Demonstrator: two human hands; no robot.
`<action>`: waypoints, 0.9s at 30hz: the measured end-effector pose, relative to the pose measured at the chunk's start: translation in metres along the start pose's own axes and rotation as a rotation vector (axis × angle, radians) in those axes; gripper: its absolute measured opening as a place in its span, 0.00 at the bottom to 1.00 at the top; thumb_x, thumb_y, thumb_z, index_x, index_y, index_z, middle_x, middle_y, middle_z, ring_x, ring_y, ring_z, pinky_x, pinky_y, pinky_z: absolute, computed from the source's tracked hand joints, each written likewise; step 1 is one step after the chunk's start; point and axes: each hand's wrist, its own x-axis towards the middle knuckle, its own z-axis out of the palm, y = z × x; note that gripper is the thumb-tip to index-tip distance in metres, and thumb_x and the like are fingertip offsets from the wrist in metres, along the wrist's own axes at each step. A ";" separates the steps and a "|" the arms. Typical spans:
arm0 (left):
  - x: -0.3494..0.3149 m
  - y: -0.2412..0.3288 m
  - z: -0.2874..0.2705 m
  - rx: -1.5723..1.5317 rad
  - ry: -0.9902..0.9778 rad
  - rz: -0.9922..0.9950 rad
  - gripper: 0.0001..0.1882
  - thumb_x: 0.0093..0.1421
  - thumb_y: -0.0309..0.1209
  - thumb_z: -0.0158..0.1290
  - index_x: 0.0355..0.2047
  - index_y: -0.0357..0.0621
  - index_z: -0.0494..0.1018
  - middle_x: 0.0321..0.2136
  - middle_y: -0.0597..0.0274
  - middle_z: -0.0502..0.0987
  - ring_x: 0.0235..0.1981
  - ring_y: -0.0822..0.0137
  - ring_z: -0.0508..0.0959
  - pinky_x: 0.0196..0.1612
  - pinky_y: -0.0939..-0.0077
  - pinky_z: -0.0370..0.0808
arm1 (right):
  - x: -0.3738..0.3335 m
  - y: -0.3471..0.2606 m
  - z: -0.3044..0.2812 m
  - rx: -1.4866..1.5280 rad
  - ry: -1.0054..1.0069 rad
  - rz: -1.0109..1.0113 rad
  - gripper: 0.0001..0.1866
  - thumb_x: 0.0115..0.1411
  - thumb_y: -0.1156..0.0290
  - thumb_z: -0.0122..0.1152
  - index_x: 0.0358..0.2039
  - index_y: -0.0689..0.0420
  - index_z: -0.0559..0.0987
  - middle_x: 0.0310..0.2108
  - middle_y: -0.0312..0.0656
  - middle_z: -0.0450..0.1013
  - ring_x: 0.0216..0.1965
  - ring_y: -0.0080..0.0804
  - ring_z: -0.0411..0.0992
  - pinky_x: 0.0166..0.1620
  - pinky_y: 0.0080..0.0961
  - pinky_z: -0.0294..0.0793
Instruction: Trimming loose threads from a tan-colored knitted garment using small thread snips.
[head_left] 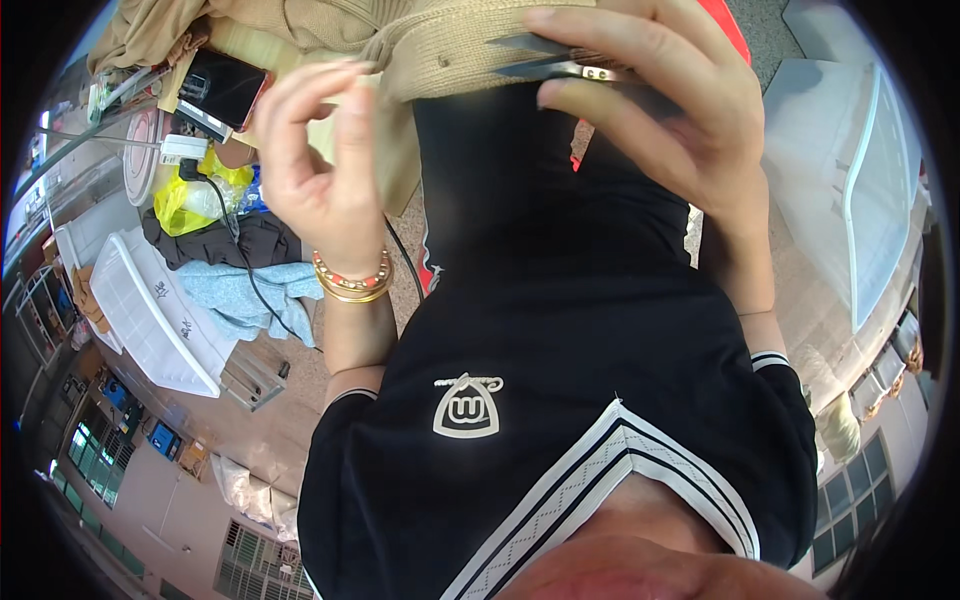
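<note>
Beige ribbed knit fabric lies across my lap at the top of the view, over my black clothing. My right hand holds a pair of dark-bladed thread snips over the knit, their blades pointing left and slightly apart. At the fabric's left edge, my left hand is raised with thumb and forefinger pinched together. Whatever is between those fingertips is too small and blurred to make out. Bracelets circle the left wrist.
Left of my left hand, a phone lies on a wooden surface, near a white plug adapter with a black cable. A yellow plastic bag, blue-grey cloth and a white bin sit lower left. A translucent bin stands right.
</note>
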 end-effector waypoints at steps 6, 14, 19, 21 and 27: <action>-0.002 0.012 0.016 -0.083 -0.040 -0.062 0.08 0.56 0.21 0.63 0.37 0.40 0.81 0.36 0.63 0.79 0.34 0.71 0.75 0.39 0.80 0.71 | 0.009 -0.019 -0.001 -0.250 -0.095 0.022 0.19 0.47 0.68 0.76 0.42 0.53 0.84 0.28 0.35 0.70 0.26 0.29 0.72 0.27 0.24 0.71; -0.006 -0.003 0.015 -0.197 -0.078 -0.047 0.14 0.53 0.21 0.65 0.41 0.39 0.79 0.39 0.60 0.78 0.36 0.71 0.74 0.41 0.78 0.72 | 0.022 -0.039 0.002 -0.379 -0.196 0.112 0.20 0.43 0.67 0.75 0.39 0.51 0.83 0.26 0.32 0.66 0.25 0.28 0.72 0.24 0.25 0.71; -0.007 -0.006 0.014 -0.194 -0.105 -0.030 0.14 0.53 0.22 0.65 0.41 0.38 0.79 0.39 0.59 0.78 0.37 0.70 0.75 0.41 0.78 0.73 | 0.026 -0.044 0.005 -0.427 -0.205 0.116 0.19 0.44 0.67 0.75 0.40 0.52 0.83 0.27 0.33 0.66 0.25 0.29 0.72 0.25 0.26 0.71; -0.006 -0.007 0.014 -0.203 -0.099 -0.023 0.14 0.53 0.22 0.65 0.41 0.38 0.80 0.39 0.60 0.78 0.37 0.70 0.76 0.42 0.78 0.73 | 0.028 -0.047 0.004 -0.453 -0.217 0.109 0.20 0.44 0.68 0.75 0.40 0.52 0.83 0.27 0.33 0.66 0.25 0.29 0.72 0.25 0.26 0.71; -0.007 -0.006 0.014 -0.188 -0.085 -0.019 0.13 0.54 0.22 0.65 0.40 0.38 0.80 0.39 0.60 0.79 0.37 0.69 0.76 0.42 0.78 0.73 | 0.025 -0.034 0.009 -0.604 -0.145 -0.192 0.19 0.44 0.70 0.75 0.40 0.54 0.84 0.28 0.35 0.68 0.25 0.31 0.72 0.26 0.27 0.71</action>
